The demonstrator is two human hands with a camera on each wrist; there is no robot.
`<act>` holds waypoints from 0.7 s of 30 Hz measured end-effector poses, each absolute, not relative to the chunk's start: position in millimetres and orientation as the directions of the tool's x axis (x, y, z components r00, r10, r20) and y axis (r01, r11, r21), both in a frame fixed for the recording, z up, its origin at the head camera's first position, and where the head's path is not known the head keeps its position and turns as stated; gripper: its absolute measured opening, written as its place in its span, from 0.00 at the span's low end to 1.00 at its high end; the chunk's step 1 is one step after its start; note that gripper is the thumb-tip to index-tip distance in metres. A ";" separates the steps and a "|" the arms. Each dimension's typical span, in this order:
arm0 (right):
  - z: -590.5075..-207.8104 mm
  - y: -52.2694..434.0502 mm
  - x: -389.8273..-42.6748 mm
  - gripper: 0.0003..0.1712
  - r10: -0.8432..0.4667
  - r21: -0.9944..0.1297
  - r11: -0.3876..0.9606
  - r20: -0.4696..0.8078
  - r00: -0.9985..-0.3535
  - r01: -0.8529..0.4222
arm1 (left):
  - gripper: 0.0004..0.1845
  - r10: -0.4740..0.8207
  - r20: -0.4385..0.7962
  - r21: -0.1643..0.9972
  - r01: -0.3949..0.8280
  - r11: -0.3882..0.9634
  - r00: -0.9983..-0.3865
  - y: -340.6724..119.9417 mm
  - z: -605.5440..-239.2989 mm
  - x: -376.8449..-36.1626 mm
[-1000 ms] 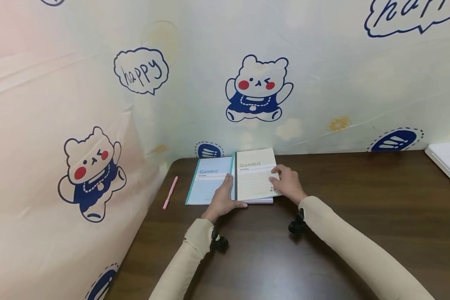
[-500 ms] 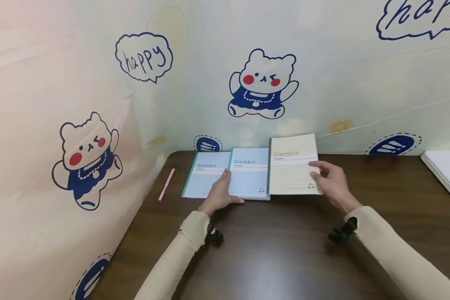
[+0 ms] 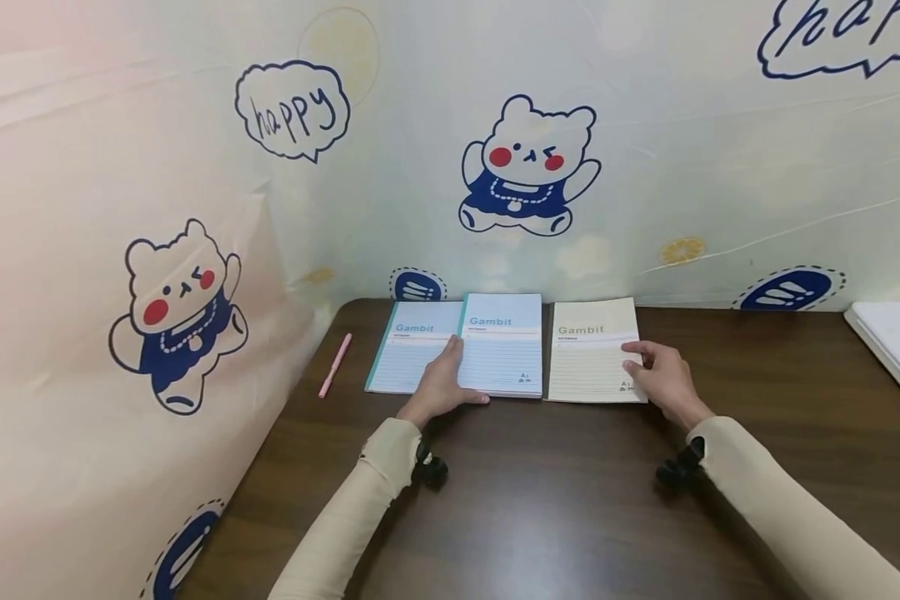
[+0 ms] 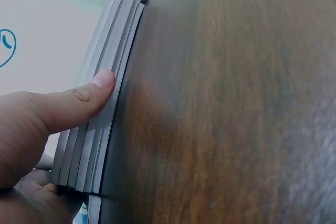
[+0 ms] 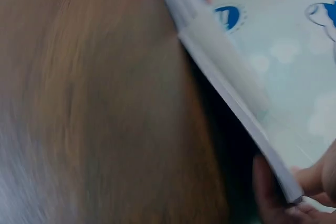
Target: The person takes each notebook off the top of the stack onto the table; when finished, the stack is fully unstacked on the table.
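Lowered since before, cream notebook [image 3: 591, 352] lies on dark table [image 3: 570, 500] against bear-print wall [image 3: 645, 167].

This looks like a home study corner. A dark wooden surface [image 3: 540, 500] sits against walls hung with a cartoon sheet [image 3: 420, 167] printed with bears and "happy" bubbles. Lined notebooks [image 3: 502, 342] and a pink pen [image 3: 335, 364] lie on it, as on a desk for schoolwork.

The head view looks down across the table [image 3: 555, 500]; both wrist views skim its surface up close.
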State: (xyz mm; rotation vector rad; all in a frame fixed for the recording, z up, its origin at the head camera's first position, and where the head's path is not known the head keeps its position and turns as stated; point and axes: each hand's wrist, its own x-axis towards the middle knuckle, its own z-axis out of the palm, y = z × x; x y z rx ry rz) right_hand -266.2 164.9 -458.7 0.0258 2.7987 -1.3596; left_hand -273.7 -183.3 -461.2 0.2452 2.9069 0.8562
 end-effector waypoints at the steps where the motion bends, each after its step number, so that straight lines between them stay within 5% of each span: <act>1: -459.7 164.0 -266.7 0.20 -0.012 -0.759 0.651 -0.030 -0.999 0.015 | 0.64 0.182 -0.054 0.546 0.123 0.829 -0.982 -182.8 -461.8 -273.9; 11: -454.1 147.6 -265.9 0.19 -0.058 -0.498 0.866 0.000 -0.998 -0.050 | 0.64 0.161 -0.051 0.546 0.107 0.831 -0.986 -183.0 -457.9 -272.8; 21: -440.7 109.2 -272.7 0.22 -0.187 -0.584 0.779 0.129 -0.974 -0.227 | 0.64 0.156 -0.059 0.583 0.093 0.807 -0.986 -181.0 -459.8 -270.9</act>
